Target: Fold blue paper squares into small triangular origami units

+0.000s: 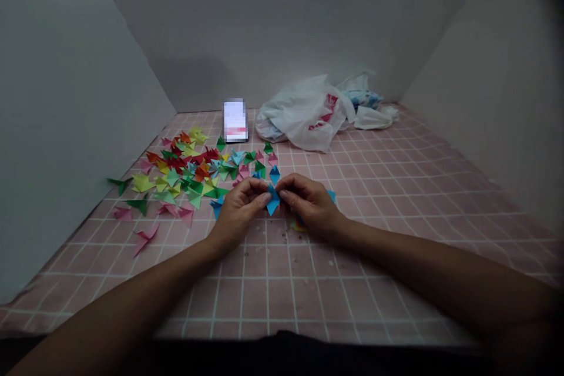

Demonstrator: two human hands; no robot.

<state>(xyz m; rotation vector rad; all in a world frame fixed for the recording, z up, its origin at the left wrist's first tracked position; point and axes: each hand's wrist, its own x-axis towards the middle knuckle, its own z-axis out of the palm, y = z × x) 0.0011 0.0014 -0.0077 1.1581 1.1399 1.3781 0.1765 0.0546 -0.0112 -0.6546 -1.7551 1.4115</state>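
Both of my hands meet at the middle of a pink checked tablecloth (396,188). My left hand (240,208) and my right hand (308,202) each pinch one small blue folded paper piece (272,200) between thumb and fingers. The piece hangs just above the cloth. A second blue corner (331,194) peeks out behind my right hand. Another loose blue piece (274,174) lies just beyond my fingertips.
Several folded paper pieces (189,167) in red, green, yellow, pink and blue are scattered to the left. A phone (235,120) stands at the back. A white plastic bag (308,111) lies at the back right. Grey walls (66,129) enclose the table on three sides.
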